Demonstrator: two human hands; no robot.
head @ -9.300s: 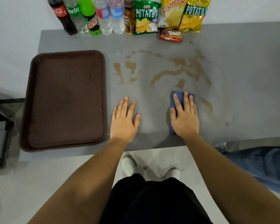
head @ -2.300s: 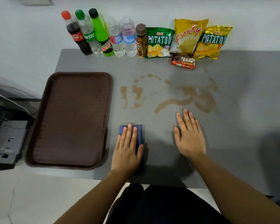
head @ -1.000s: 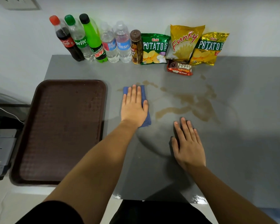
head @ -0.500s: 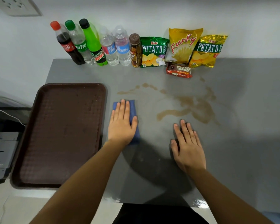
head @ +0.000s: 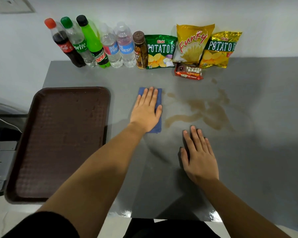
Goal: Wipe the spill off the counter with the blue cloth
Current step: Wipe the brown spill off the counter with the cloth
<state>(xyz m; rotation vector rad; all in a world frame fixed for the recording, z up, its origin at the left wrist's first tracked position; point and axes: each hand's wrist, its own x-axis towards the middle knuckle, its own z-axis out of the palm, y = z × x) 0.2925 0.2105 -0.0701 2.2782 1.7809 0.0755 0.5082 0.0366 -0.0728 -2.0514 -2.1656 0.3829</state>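
Left hand [head: 145, 112] flat, fingers straight, pressing cloth [head: 158, 98] on counter [head: 265, 152], just left of spill [head: 206, 112]. Right hand [head: 199, 156] flat, empty — bracing. Sweep right w/ even pressure thru puddle.

Both arms are bare from the hands up past the elbows. The left hand [head: 145, 111] and the right hand [head: 199, 157] wear no rings or watch. A black short sleeve [head: 41, 225] covers the left upper arm (black clothes [head: 170, 229] show lower down too).
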